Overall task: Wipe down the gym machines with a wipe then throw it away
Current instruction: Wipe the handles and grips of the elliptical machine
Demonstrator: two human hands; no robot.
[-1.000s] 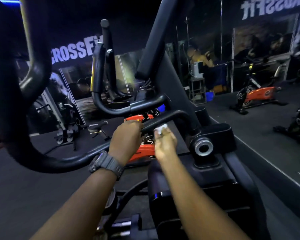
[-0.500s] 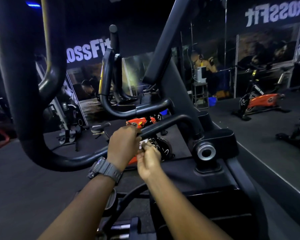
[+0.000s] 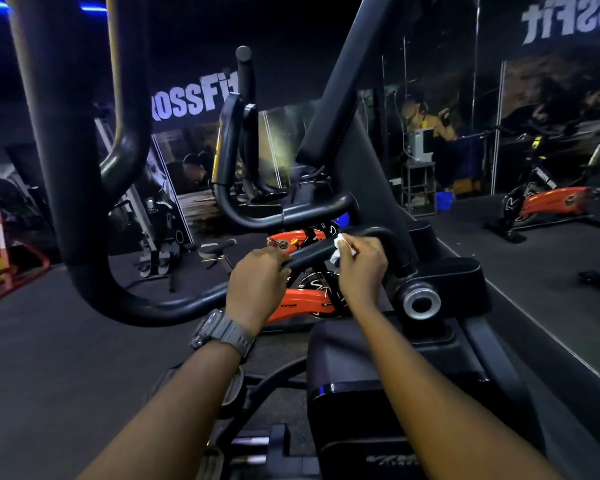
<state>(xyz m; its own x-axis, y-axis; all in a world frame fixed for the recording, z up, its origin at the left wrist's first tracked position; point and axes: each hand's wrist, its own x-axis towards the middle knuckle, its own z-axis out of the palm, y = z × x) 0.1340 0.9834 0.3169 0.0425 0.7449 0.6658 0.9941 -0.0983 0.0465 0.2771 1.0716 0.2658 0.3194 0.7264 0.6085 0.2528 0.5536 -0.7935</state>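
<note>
The black bar [image 3: 312, 258] sloped up to the right, open floor [image 3: 49, 358] beyond it and the machine's post [image 3: 371, 188] close on its right; the left hand [image 3: 257, 289] curled round the bar; the right hand [image 3: 362, 268] pinched the white wipe [image 3: 340, 247] against the bar's upper end, fingers together.
</note>
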